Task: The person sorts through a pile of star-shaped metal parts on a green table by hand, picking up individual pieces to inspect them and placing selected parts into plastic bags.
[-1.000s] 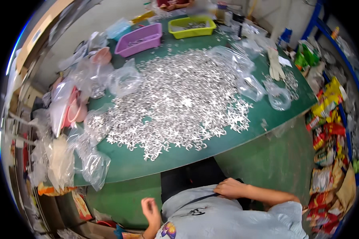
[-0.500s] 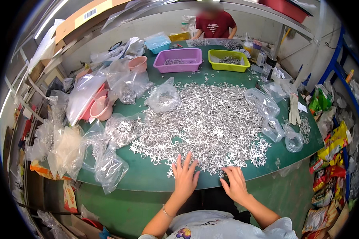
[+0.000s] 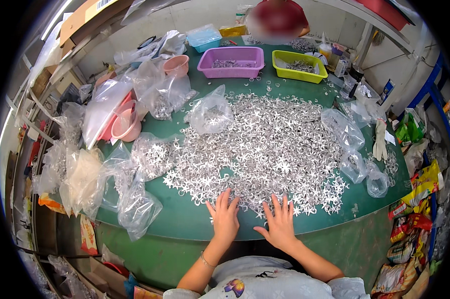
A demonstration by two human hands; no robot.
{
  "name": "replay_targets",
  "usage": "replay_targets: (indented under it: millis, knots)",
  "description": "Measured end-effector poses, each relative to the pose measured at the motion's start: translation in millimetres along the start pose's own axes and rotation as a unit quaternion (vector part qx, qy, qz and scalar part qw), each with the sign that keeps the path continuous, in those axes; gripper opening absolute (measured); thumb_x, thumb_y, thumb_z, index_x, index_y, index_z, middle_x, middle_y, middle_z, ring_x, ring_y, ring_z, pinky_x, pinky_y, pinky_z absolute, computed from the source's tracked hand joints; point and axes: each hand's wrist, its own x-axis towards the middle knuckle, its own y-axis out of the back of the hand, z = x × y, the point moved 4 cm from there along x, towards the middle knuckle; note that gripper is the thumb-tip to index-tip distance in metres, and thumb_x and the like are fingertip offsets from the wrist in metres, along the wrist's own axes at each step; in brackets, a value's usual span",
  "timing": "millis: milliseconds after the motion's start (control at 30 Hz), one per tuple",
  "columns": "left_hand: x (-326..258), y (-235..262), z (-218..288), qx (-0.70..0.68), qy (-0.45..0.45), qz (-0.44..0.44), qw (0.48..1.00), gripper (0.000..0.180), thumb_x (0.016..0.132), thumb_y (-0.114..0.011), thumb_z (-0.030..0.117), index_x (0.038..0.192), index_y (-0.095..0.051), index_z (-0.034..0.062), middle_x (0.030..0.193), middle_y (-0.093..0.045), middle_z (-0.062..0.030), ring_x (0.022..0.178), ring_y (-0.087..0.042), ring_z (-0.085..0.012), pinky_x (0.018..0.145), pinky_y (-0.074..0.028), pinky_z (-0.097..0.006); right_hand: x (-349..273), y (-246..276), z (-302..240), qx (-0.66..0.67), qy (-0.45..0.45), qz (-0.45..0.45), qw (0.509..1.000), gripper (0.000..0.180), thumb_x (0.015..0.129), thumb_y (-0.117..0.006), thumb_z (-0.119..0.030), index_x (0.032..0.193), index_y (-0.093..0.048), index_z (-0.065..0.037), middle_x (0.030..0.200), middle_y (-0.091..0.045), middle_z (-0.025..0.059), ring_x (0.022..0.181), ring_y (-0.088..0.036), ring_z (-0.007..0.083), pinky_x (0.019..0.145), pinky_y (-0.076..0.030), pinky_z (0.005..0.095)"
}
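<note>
1. Right hand (image 3: 279,226) had reached farther onto the bench (image 3: 185,224) and fanned its fingers since the earlier frame; beyond and right of the purple basin (image 3: 230,71), the co-worker (image 3: 287,12) had bowed lower.
2. Silvery star-shaped and curved pieces (image 3: 274,149) lay heaped on the bench, on the person's side of the purple basin and spreading rightward.
3. Well apart from the basin, on that same side, the right hand and left hand (image 3: 226,219) were both unclenched, fingers spread at the heap's near fringe, grasping nothing visible.
4. The pieces looked light, stiff and smooth, probably slippery yet apt to snag by their points; one seemed best pinched by an arm, many gathered under flat fingers.
5. Palms were hidden, a clear bag (image 3: 211,112) before the basin covered some pieces, and the top edge cut off the co-worker.
</note>
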Motion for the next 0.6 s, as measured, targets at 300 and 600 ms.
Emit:
replay_targets:
  millis: [300,600]
  knots:
    - [-21.2,14.8,4.7,-0.143,-0.027,0.09,0.985,0.036,0.083,-0.065,0.002,0.118,-0.061,0.0067,0.136,-0.05,-0.0131,0.133,-0.04,-0.0361,0.111,-0.016,-0.064,13.9,-4.2,-15.3,0.059,0.062,-0.01,0.996,0.069,0.082,-0.071,-0.039,0.137,-0.047,-0.004,0.149,-0.031,0.0216,0.137,-0.021,0.0532,0.11,-0.021,0.0634]
    - [-23.2,6.1,13.2,-0.073,-0.073,-0.01,0.995,0.038,0.085,-0.066,0.011,0.123,-0.059,0.009,0.142,-0.044,-0.0126,0.133,-0.039,-0.0371,0.105,-0.024,-0.069,13.9,6.0,-4.3,0.048,0.131,-0.069,0.988,0.053,0.084,-0.069,-0.023,0.133,-0.053,-0.011,0.149,-0.037,0.0081,0.137,-0.032,0.0383,0.109,-0.028,0.0568]
